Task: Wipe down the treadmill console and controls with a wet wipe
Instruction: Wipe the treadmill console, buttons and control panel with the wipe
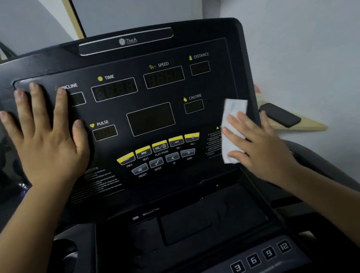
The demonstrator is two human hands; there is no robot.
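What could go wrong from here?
1. The right hand presses the wipe flat near the right edge of the console; a sweep left may press the yellow buttons.
2. The left hand lies flat over the left side, partly covering the INCLINE display, so that patch might go unwiped.

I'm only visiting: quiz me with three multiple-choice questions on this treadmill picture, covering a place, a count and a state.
1. Where on the treadmill console is the wet wipe?
A) right edge
B) over the TIME window
C) on the logo bar

2. How many numbered keys show at the bottom?
A) two
B) four
C) six

3. How is the left hand?
A) gripping the wipe
B) in a fist
C) flat, fingers spread on the panel

1 A: the right hand presses it beside the CALORIE window.
2 B: they read 3, 6, 9, 12.
3 C: its palm lies by the INCLINE label.
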